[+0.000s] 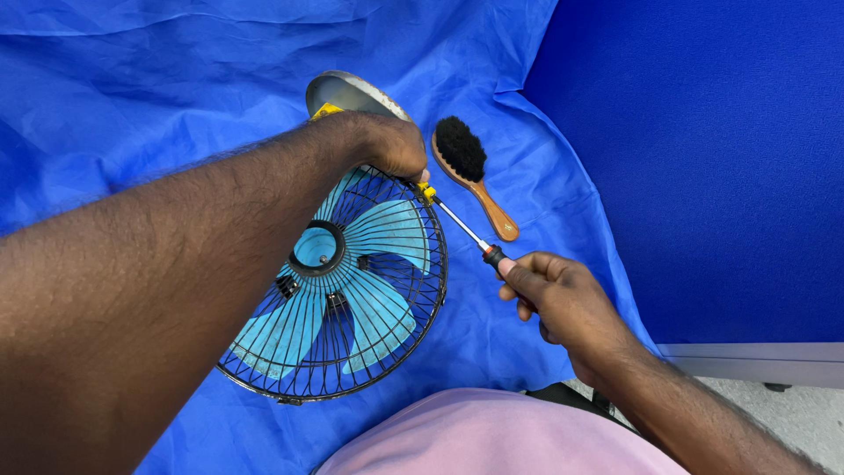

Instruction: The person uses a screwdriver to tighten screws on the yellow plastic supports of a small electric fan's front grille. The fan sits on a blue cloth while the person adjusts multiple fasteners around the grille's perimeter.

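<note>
Both hands busy: left hand (387,145) clamps fan guard (338,352) rim; right hand (549,295) grasps screwdriver (466,227).

Just the one camera here, strapped to my head and pointing almost straight down at the fan (338,286) lying flat on the blue cloth (132,97). It's close, so the fan sits a bit left of centre and my forearms fill the lower frame. The blue partition wall (703,158) is off to the fan's right. No second view to compare.
</note>
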